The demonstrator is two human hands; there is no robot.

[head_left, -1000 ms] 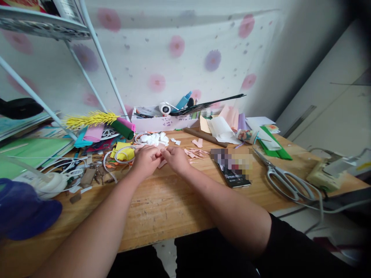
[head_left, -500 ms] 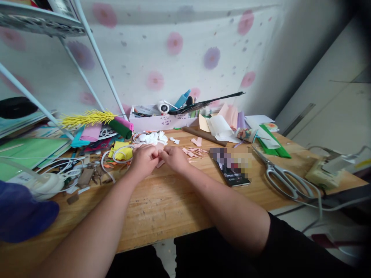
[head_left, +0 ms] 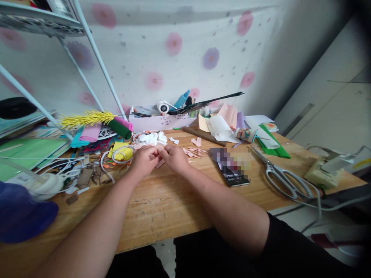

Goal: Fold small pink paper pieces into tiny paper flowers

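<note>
My left hand (head_left: 146, 158) and my right hand (head_left: 174, 157) meet over the middle of the table, fingertips pressed together. Both are closed, and whatever lies in the pinch is too small and hidden to make out. Pale pink paper (head_left: 160, 164) peeks out below the fingers. Just right of my right hand lies a heap of thin pink paper strips (head_left: 195, 152), with a few wider pink pieces (head_left: 196, 142) behind it. White petal-like pieces (head_left: 156, 138) are piled beyond my left hand, and small white squares (head_left: 174, 141) lie near them.
To the right are a phone (head_left: 230, 168), large grey-handled scissors (head_left: 284, 177) and a power strip (head_left: 323, 173). Paper rolls and sheets (head_left: 222, 129) and a white box (head_left: 156, 123) line the back. Yellow paper (head_left: 121, 151), cables (head_left: 65, 168) and a white rack (head_left: 98, 54) are at left.
My left fingers have shifted and loosened slightly at the pinch, while both hands stay together in the same place. Nothing else on the table has moved.
</note>
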